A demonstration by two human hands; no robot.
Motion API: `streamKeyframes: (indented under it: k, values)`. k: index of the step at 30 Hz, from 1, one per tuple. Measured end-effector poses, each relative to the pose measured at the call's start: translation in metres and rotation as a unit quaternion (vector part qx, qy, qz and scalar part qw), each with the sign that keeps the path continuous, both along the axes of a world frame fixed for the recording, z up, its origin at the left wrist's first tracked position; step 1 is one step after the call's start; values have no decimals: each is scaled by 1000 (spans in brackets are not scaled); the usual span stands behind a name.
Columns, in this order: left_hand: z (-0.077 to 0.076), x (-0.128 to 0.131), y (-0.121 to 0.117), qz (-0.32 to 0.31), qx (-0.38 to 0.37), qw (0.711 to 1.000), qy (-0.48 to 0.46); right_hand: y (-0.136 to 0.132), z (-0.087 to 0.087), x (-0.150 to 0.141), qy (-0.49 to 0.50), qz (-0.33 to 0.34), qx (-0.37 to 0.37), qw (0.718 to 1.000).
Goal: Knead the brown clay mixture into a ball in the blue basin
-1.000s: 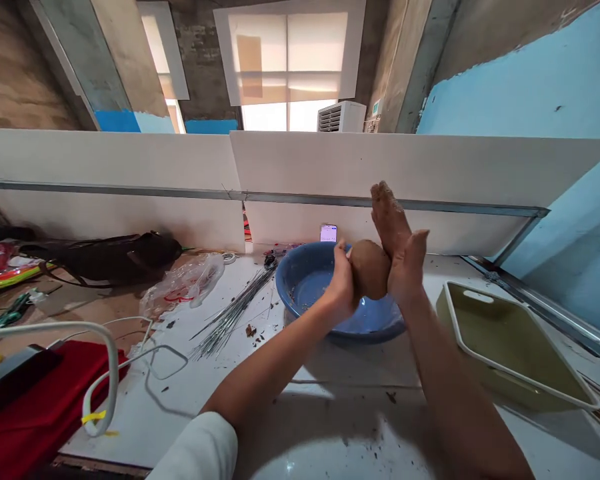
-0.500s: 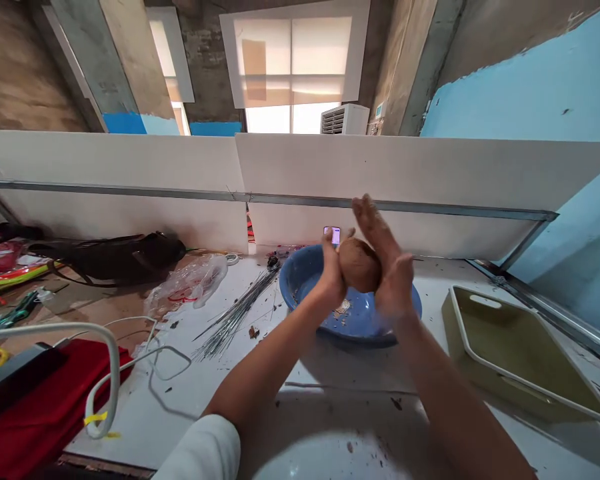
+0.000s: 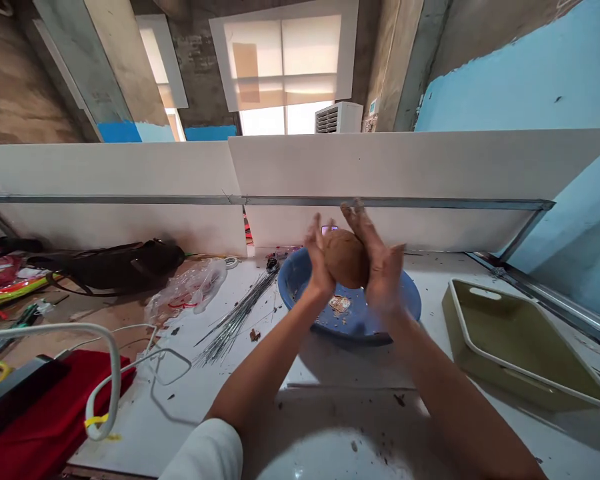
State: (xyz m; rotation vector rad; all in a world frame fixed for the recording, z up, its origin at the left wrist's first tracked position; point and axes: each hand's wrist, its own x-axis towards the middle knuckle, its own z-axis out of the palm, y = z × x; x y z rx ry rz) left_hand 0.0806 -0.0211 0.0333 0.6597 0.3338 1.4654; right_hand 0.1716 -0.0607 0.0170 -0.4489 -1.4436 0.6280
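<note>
A round brown clay ball (image 3: 345, 258) is pressed between my two palms above a blue basin (image 3: 410, 303). My left hand (image 3: 319, 257) cups the ball's left side with fingers raised. On the ball's right side lies my right hand (image 3: 377, 257), fingers stretched up and smeared with clay. Both hands are slightly blurred by motion. The basin holds shallow water and some clay scraps (image 3: 339, 303).
An olive-green tray (image 3: 520, 343) with a white rim sits at the right. A bundle of thin metal wires (image 3: 235, 317), a clear plastic bag (image 3: 187, 290), a black bag (image 3: 115, 267), a white cable (image 3: 107, 363) and red cloth (image 3: 40, 417) lie at the left. A white partition (image 3: 300, 187) stands behind.
Both hands have shifted left and a little up with the ball, the palms rubbing against it. The right hand's fingers dropped lower and now wrap closer round the ball.
</note>
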Motion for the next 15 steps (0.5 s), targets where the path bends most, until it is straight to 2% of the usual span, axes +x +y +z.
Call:
streamKeyframes:
  k: [3,5,8,11,13,15]
  values:
    - [-11,19,-11,-142,-63,981,113,16,10,33,-18,-31,-21,999]
    - [-7,16,-19,-190,-65,971,133,33,4,44,-54,-43,-31,997]
    - [10,-8,-19,-167,-62,981,77,46,-12,35,-79,-16,-24,996]
    - [21,-33,-5,-133,-68,989,22,33,-17,8,-133,-38,58,989]
    - [18,-35,3,-142,-61,988,-2,14,-10,-3,-200,-61,118,971]
    - [9,-23,2,-171,-54,984,5,0,1,-1,-225,-83,155,958]
